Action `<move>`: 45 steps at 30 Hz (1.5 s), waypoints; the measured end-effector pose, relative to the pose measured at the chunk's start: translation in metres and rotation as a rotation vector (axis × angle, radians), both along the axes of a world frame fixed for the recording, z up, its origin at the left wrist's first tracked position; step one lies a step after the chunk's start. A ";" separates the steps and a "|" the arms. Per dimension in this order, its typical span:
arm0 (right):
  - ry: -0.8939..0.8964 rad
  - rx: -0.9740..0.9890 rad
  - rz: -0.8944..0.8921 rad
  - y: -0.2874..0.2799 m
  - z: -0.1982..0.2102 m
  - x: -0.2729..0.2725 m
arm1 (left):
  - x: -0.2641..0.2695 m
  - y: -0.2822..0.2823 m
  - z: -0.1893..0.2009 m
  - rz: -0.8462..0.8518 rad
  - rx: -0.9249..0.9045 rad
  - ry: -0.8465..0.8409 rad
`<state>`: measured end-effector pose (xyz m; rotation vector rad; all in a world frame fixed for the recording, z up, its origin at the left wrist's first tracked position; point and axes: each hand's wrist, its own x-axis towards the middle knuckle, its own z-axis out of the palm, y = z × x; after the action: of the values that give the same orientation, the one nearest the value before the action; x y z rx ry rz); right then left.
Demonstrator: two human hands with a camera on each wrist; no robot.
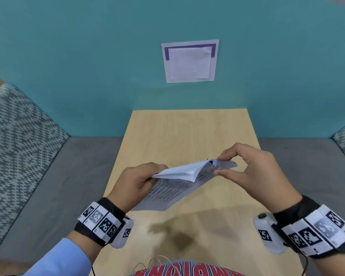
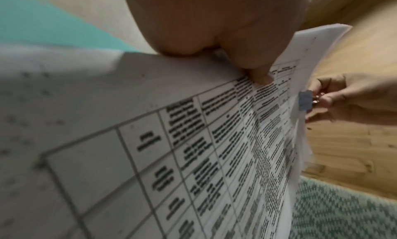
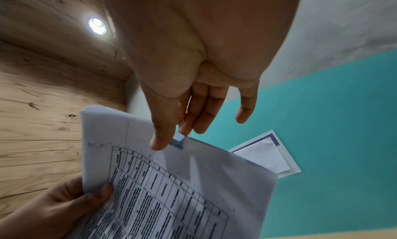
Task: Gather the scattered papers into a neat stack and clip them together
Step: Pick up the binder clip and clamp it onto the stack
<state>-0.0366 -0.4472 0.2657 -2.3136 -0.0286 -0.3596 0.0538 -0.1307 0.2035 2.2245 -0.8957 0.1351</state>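
Above the worktop's (image 1: 187, 126) middle, the left hand (image 1: 135, 182) grips the paper stack (image 1: 179, 186) by its left edge; at the far right edge, nearer the right hand (image 1: 251, 170), that hand pinches a blue binder clip (image 2: 305, 101) astride the sheets.

There is one stack of papers (image 1: 179, 182). One blue clip (image 2: 305, 102) sits on its edge. Two hands hold things: one left hand (image 1: 136, 181) and one right hand (image 1: 253, 172). One counter (image 1: 187, 132) is below. One sheet (image 1: 190, 61) hangs on the wall.
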 end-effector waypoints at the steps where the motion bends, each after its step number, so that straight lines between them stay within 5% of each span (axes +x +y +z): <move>1: 0.007 0.004 0.013 0.002 0.001 -0.002 | -0.002 0.000 0.000 0.006 -0.028 0.049; 10: 0.010 0.135 0.000 0.012 -0.011 -0.008 | -0.015 -0.015 -0.001 0.099 -0.205 0.638; 12: 0.037 0.091 0.031 0.014 -0.015 -0.011 | -0.017 -0.018 0.007 0.078 -0.187 0.546; 17: 0.047 -0.122 0.061 0.023 -0.028 -0.011 | -0.027 -0.048 0.049 -0.078 -0.030 -0.174; 19: 0.002 -0.205 0.069 0.030 -0.030 -0.011 | -0.030 -0.067 0.054 -0.131 0.099 -0.245; 23: -0.027 -0.311 0.082 0.035 -0.033 -0.010 | -0.028 -0.086 0.048 -0.062 0.159 -0.113; 27: -0.083 -0.384 0.116 0.034 -0.039 -0.015 | -0.017 -0.091 0.052 0.023 0.048 0.432; 30: -0.109 -0.397 0.162 0.037 -0.044 -0.019 | -0.003 -0.091 0.046 -0.004 0.120 0.671; 34: -0.046 -0.380 0.149 0.039 -0.047 -0.017 | -0.003 -0.089 0.039 -0.044 0.339 0.600; 40: 0.132 -0.314 0.114 0.028 -0.047 -0.002 | -0.011 -0.083 0.033 -0.053 0.265 0.648; 45: 0.354 -0.203 0.125 0.027 -0.047 0.005 | -0.010 -0.080 0.031 -0.095 0.336 0.521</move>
<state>-0.0311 -0.4207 0.2183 -2.5298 -0.0355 0.1239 0.0434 -0.2105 0.2343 2.3404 -0.7643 -0.6551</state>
